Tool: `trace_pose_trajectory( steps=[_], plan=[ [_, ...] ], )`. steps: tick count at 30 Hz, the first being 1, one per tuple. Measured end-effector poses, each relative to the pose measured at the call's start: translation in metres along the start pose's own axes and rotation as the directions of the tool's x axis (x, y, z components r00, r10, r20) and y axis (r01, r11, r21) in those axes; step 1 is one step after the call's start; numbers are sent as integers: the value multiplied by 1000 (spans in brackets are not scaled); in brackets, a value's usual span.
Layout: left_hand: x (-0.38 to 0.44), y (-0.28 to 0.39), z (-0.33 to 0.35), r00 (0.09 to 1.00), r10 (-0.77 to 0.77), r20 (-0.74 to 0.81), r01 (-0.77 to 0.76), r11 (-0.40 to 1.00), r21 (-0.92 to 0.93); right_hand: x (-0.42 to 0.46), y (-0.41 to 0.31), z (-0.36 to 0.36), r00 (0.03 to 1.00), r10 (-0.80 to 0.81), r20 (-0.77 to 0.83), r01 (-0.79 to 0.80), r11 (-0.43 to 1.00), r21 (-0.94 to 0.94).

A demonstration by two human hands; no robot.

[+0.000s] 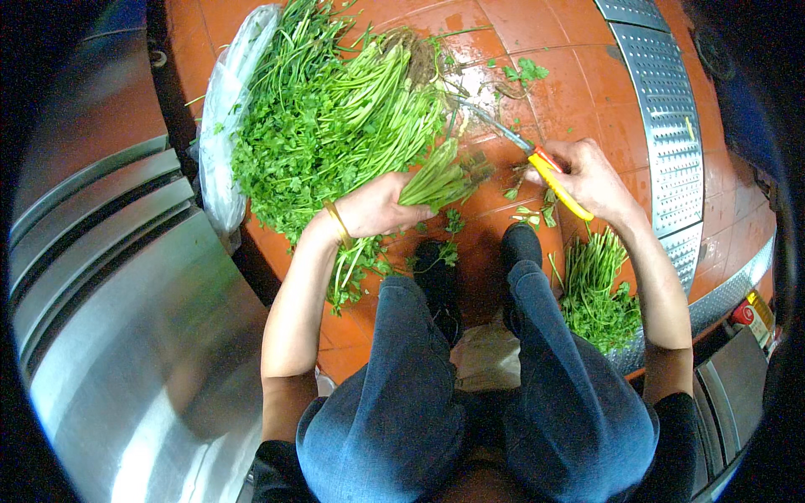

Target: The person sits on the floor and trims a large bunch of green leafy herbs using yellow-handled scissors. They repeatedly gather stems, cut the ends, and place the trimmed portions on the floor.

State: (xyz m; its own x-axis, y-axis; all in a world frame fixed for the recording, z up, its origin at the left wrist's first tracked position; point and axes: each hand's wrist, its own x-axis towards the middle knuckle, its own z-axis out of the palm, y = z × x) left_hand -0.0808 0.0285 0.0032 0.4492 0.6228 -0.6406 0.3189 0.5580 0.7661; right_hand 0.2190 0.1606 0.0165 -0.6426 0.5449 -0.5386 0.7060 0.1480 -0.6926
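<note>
My left hand (382, 206), with a gold-coloured bangle (338, 224) at the wrist, is closed around a bunch of green stems (434, 179) whose root ends point right. In my right hand (582, 176) are scissors (560, 185) with yellow and orange handles; their metal blades point up and left, towards the roots of the big heap. That heap of leafy herbs, which look like coriander (295, 151), lies on the floor beyond my left hand, roots to the right. Long thin green stalks (302, 44) lie at its top. A smaller herb bunch (597, 289) lies below my right hand.
A clear plastic bag (226, 138) lies along the heap's left side. Cut root ends (527, 217) and a loose leafy sprig (527, 71) are scattered on the wet orange floor tiles (578, 82). A perforated metal drain cover (666, 126) runs at the right. Stainless steel panels (144, 302) stand at the left.
</note>
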Motion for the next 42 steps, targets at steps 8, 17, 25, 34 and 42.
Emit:
trace_pose_trajectory(
  steps=[8, 17, 25, 34, 42],
  plan=[
    [-10, -1, 0, 962, 158, -225, 59, 681, 730, -27, 11, -27, 994, -90, -61, 59, 919, -391],
    [-8, 15, 17, 975, 70, -213, 178, 330, 927, -29, 0, -43, 937, -302, 175, 348, 773, -530],
    [-9, 16, 19, 966, 158, -205, 165, 235, 958, -25, -3, -36, 938, -209, 277, 328, 794, -511],
    [-12, 14, 15, 934, 266, -238, 192, 189, 963, -30, -1, -35, 932, -107, 347, 240, 898, -369],
    [-12, 3, 8, 889, 377, -261, 207, 178, 962, -33, 18, -23, 960, -30, 278, 48, 997, -60]
  ],
)
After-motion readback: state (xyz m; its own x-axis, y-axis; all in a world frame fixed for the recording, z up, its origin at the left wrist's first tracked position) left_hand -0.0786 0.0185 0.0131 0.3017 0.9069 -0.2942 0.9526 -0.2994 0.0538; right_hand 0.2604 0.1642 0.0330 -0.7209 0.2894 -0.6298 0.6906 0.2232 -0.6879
